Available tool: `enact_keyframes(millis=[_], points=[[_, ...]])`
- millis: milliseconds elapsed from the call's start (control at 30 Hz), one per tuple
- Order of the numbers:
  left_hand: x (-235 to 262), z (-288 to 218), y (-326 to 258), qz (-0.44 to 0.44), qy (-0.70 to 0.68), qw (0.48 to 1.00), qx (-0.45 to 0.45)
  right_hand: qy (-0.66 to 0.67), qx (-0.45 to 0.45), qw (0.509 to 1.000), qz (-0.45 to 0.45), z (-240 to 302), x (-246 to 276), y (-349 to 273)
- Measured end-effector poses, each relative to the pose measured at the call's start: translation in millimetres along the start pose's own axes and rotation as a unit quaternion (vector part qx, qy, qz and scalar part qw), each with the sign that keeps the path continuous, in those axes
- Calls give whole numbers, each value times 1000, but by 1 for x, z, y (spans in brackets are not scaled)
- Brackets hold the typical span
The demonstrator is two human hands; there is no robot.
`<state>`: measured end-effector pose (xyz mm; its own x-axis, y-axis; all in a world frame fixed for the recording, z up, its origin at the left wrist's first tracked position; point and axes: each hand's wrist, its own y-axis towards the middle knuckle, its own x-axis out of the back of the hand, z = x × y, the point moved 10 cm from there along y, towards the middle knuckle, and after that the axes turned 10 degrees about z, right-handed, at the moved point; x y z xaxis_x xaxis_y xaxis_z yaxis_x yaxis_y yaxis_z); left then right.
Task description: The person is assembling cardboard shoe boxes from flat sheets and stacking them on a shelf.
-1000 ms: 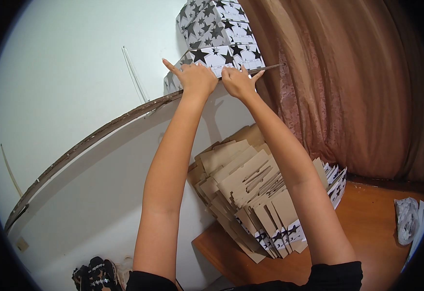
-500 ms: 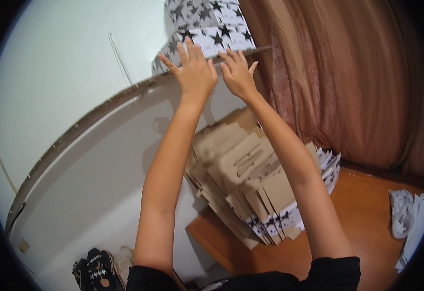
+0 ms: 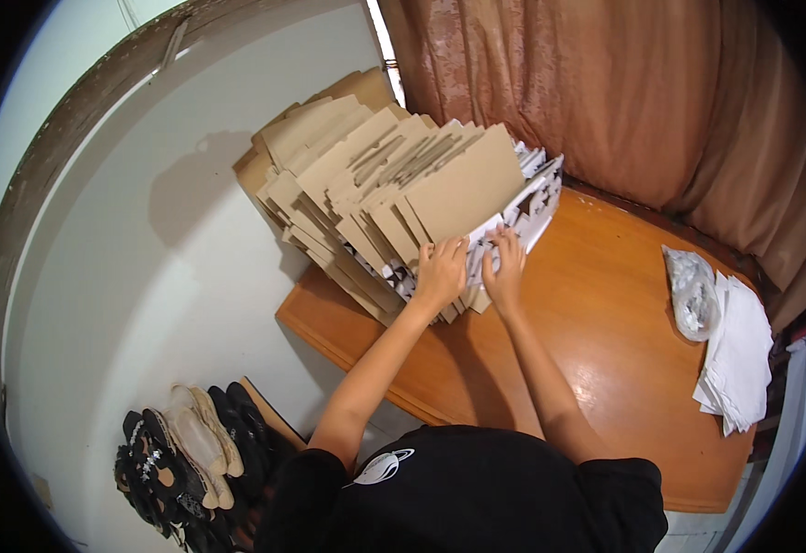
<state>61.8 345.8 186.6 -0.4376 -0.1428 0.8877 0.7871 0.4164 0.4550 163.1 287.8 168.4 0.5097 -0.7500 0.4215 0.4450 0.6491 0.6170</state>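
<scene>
A thick stack of flattened cardboard boxes (image 3: 463,189), brown inside with white, black-starred faces, leans on the wooden table. My left hand (image 3: 442,275) is at its front edge, slightly bent fingers touching the foremost cardboard. Just to its right, my right hand (image 3: 506,274) rests its fingertips on the white starred flap (image 3: 537,207), thumb apart from the fingers. Both hands look open, with no firm grip visible; the fingertips' far sides are hidden.
The orange-brown table (image 3: 597,332) carries a clear plastic bag (image 3: 693,293) and white sheets (image 3: 735,355) at right. Brown curtains (image 3: 587,83) hang behind. Several pairs of shoes (image 3: 195,442) stand at lower left. A curved-looking ledge (image 3: 29,166) runs along the wall.
Both hands have come down from the starred boxes on the high ledge to the front of the cardboard stack. The view has tilted downward, and those boxes are out of sight.
</scene>
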Motion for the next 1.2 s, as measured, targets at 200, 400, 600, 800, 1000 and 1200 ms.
enact_keyframes(millis=[200, 400, 600, 800, 1000, 1200], points=[[-46, -25, 8, 0, 84, 996, 38, 24, -96, 993, 71, -40, 18, -132], [-49, -19, 46, 99, 101, 981, 133, 20, -165, 983, 79, -60, 78, -182], [-76, -114, 65, 309, -25, 950, 45, 99, -205, 973, -29, -84, 154, -151], [-76, -270, 1, 635, -280, 714, -93, 128, -289, 947, -56, -119, 218, -157], [-11, -299, 19, 448, -8, 883, -141, 146, -437, 887, -26, -142, 252, -216], [-91, -275, 1, 234, -9, 971, -40, 280, -542, 790, 53, -187, 199, -287]])
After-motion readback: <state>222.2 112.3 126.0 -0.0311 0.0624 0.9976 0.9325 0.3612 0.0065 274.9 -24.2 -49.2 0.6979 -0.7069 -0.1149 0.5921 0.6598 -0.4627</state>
